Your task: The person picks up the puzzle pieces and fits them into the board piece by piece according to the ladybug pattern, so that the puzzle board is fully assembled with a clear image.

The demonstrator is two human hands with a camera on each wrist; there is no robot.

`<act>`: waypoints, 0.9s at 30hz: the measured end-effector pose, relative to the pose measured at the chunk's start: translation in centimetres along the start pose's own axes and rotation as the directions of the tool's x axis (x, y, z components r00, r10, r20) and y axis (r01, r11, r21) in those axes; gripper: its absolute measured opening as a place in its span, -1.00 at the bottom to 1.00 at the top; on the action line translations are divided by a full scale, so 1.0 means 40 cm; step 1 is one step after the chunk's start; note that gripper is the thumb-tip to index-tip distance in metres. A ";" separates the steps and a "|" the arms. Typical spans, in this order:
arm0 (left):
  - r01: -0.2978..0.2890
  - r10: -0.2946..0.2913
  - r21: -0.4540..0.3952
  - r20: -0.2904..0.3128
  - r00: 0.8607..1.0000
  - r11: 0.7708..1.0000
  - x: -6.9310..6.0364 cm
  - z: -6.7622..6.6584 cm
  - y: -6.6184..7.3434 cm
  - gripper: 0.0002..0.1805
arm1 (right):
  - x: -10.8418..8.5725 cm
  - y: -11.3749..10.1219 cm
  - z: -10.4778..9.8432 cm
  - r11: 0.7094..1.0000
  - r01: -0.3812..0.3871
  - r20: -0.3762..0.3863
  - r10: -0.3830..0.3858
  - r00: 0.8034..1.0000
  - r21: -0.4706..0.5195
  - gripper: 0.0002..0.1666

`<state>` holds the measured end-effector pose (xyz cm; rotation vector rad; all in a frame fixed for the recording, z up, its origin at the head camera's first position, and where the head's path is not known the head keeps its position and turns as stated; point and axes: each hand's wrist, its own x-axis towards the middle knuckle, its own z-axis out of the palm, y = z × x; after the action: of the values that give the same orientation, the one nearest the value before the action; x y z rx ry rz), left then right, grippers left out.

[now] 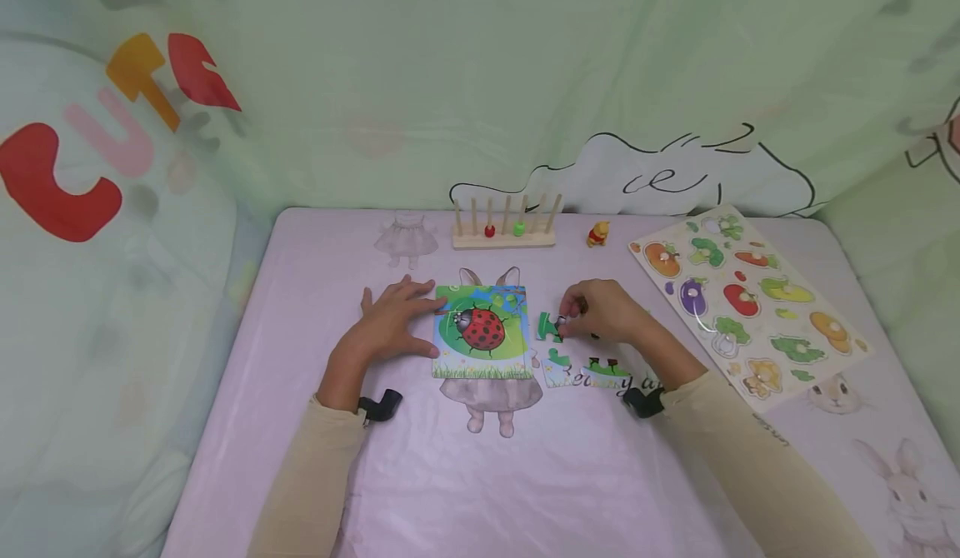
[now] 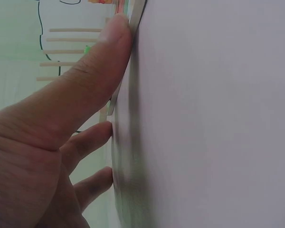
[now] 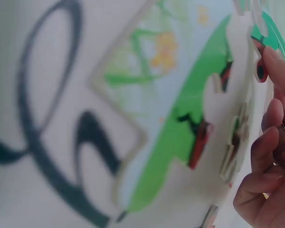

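Observation:
A square ladybug picture point(image 1: 480, 331) lies flat near the middle of the table. My left hand point(image 1: 396, 316) rests at its left side with fingers spread; in the left wrist view the thumb point(image 2: 116, 31) touches the board's edge. To the right of the picture, my right hand point(image 1: 603, 312) pinches a green jigsaw puzzle piece point(image 1: 547, 326). The right wrist view shows that piece point(image 3: 274, 38) with red and black markings, partly covered by the fingers. Below this hand lie loose puzzle pieces, one pale with flowers point(image 1: 557, 370) and another green with dark red marks point(image 1: 604, 371).
A wooden peg rack point(image 1: 504, 241) with a red and a green bead stands at the back. Beside it sits a small yellow bear figure point(image 1: 597, 234). A vegetable peg board point(image 1: 750, 304) lies at the right. Fabric walls enclose the table point(image 1: 480, 491).

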<state>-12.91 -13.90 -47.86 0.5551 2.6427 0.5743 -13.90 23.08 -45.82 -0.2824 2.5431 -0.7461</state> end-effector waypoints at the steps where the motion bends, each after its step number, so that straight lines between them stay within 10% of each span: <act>1: 0.001 -0.001 0.000 0.001 1.000 1.000 0.000 0.000 0.000 0.00 | 0.001 -0.001 -0.002 1.000 0.002 0.008 -0.002 1.000 0.010 -0.79; 27: 0.004 -0.004 0.003 0.005 1.000 1.000 0.001 -0.003 0.001 -0.01 | 0.046 -0.113 0.024 0.957 0.047 0.083 -0.074 0.994 0.285 -0.80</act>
<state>-12.97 -13.87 -47.74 0.5517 2.6399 0.5667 -14.73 18.30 -44.74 -0.2922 2.3118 -1.0813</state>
